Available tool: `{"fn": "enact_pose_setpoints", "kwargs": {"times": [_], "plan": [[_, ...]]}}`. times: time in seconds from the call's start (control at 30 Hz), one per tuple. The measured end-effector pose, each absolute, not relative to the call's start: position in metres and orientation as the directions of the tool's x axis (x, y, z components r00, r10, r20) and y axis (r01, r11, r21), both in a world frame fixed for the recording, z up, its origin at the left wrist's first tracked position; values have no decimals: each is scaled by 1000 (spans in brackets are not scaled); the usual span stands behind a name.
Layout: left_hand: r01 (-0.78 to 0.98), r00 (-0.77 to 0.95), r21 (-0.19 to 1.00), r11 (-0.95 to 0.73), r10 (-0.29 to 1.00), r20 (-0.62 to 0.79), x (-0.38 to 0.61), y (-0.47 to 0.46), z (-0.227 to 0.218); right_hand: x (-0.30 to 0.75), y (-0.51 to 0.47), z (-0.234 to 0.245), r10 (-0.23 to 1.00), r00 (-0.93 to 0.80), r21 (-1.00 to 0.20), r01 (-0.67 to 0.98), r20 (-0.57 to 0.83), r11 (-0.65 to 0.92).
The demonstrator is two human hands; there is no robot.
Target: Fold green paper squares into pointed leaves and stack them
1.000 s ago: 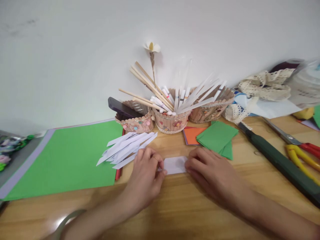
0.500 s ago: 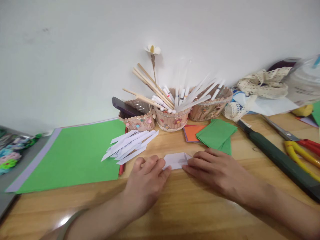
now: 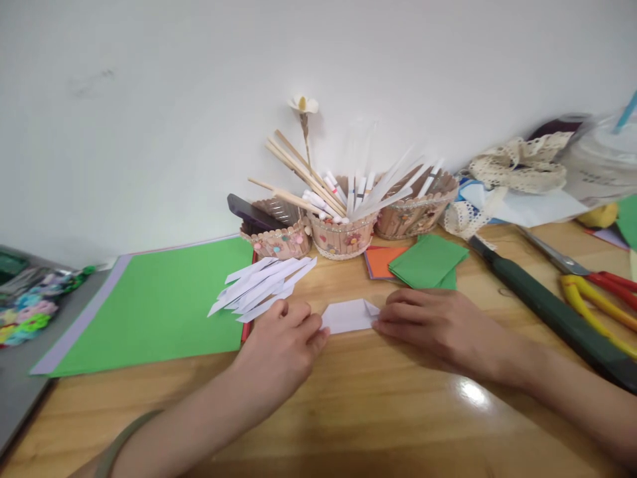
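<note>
A small folded piece of white paper point(image 3: 347, 316) lies flat on the wooden table point(image 3: 338, 411), with a raised flap near its right end. My left hand point(image 3: 288, 338) pinches its left end between thumb and curled fingers. At the right end, my right hand point(image 3: 428, 325) has its fingers pressed together on the paper by the flap. Beyond my left hand lies a loose pile of folded white paper strips point(image 3: 266, 284), partly over green sheets point(image 3: 154, 305). Small green paper pieces point(image 3: 428, 261) and an orange piece point(image 3: 383, 261) lie beyond my right hand.
Decorated baskets point(image 3: 345, 239) with sticks, swabs and markers stand against the wall. To the right are a dark green-handled tool point(image 3: 552, 305), scissors point(image 3: 567, 262) with red handles, a yellow-handled tool point(image 3: 592, 312) and lace ribbon point(image 3: 522, 162). Colourful small items point(image 3: 34, 305) sit far left.
My left thumb has drawn back from the paper's near edge toward its left end. My right fingers have shifted slightly outward. The camera view has moved a little.
</note>
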State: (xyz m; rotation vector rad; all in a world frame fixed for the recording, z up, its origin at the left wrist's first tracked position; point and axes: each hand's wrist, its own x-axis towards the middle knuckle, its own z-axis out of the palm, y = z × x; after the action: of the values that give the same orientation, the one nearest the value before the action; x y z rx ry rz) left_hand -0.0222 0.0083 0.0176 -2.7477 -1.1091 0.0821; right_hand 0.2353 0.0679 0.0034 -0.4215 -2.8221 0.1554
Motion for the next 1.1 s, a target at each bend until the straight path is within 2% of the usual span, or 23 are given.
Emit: {"fn": "enact_pose_setpoints", "kwargs": {"times": [0.17, 0.27, 0.33, 0.43, 0.53, 0.6, 0.67, 0.73, 0.8, 0.9, 1.0, 1.1], "plan": [[685, 714, -198, -701, 700, -5, -22, 8, 17, 237, 69, 5, 267, -927, -160, 230, 265, 960], [737, 665, -184, -651, 746, 25, -22, 9, 14, 230, 58, 7, 240, -931, -145, 206, 277, 968], [787, 610, -145, -599, 792, 40, -19, 10, 12, 221, 44, 8, 231, -942, -194, 186, 242, 963], [849, 527, 7, -528, 849, 42, -14, 11, 11, 207, 22, 9, 230, -955, -313, 164, 186, 936], [834, 524, 187, -520, 851, 29, -11, 13, 8, 200, 13, 10, 152, -950, -414, 27, 273, 910], [781, 563, 296, -550, 825, 47, -11, 15, 6, 200, 18, 9, 162, -918, -436, -13, 362, 900], [724, 585, 397, -564, 807, 80, -13, 18, 3, 204, 30, 7, 281, -867, -406, 102, 411, 908], [682, 572, 488, -545, 813, 109, -16, 21, -1, 208, 43, 2, 384, -844, -320, 271, 375, 908], [658, 515, 572, -489, 847, 132, -17, 23, -2, 212, 52, -3, 384, -833, -205, 327, 398, 923], [648, 361, 655, -389, 914, 186, -17, 22, -2, 214, 55, -7, 382, -851, -75, 382, 361, 921], [661, 362, 624, -415, 906, 219, -16, 19, 1, 214, 51, -5, 408, -849, -7, 431, 335, 902], [691, 438, 555, -463, 879, 188, -15, 17, 1, 212, 48, -4, 450, -834, -46, 461, 320, 886]]}}
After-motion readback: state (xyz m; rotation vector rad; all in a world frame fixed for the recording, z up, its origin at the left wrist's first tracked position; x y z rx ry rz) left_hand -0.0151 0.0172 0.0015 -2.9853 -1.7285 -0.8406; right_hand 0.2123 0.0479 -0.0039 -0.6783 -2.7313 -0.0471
